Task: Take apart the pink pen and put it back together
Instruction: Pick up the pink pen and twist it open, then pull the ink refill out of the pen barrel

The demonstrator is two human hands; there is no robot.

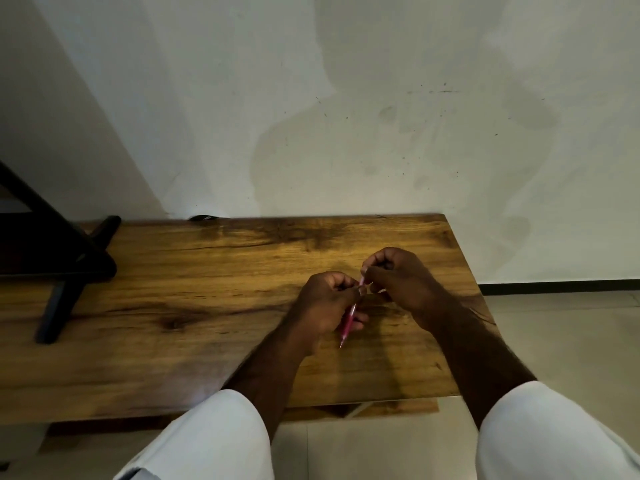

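Much of the pink pen [347,323] is hidden. The left hand [323,308] is wrapped around its middle, so only the lower pink part and the thin tip stick out below the fingers, pointing down toward the person. Above that hand just a short pale bit of the pen shows, and it goes straight into the fingertips of the right hand [398,282]. The right hand pinches that top end between thumb and finger. What part it is pinching is too small and blurry to tell, and I cannot tell if the pen is coming apart there or is in one piece.

Both hands are closed on the pen and sit very close, almost touching at the fingers. They hold the pen up over the wooden table [207,306], tilted, not lying flat. The hands throw a dark shadow on the wood just under the grip.

Well off to the left of the grip stands a black stand [59,268] with legs, and the edge of the picture cuts it off. Behind the grip is a white wall [346,98] with faint stains. Nearer the person than the grip, two white sleeves [214,438] are rolled up on the arms.
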